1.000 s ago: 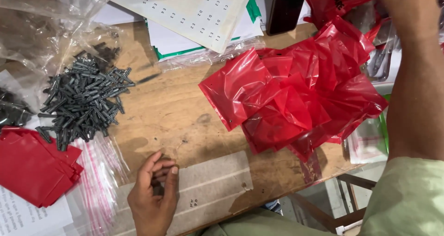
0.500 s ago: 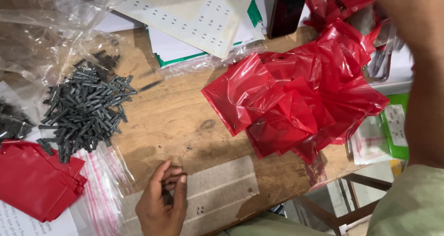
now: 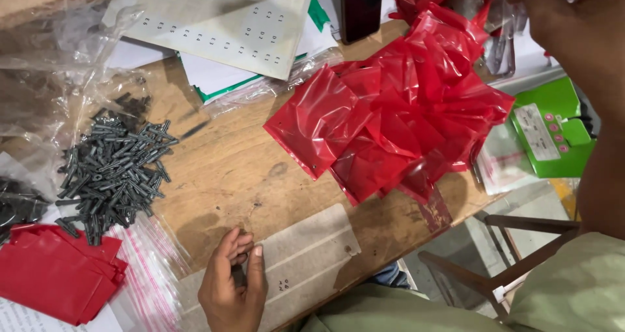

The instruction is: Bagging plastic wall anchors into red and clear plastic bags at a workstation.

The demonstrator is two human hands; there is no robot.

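At near edge of worn wooden bench: left hand cupped closed around small dark items, likely dark grey screws drawn from loose heap; right hand raised beyond crumpled red plastic bags, grip indeterminable.

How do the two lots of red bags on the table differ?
The red bags at the left lie flat in a neat stack at the table's near corner; the red bags at the right are loose, crumpled and fanned out. The left stack looks opaque, the right ones glossy and see-through. Both are red plastic on the wooden table.
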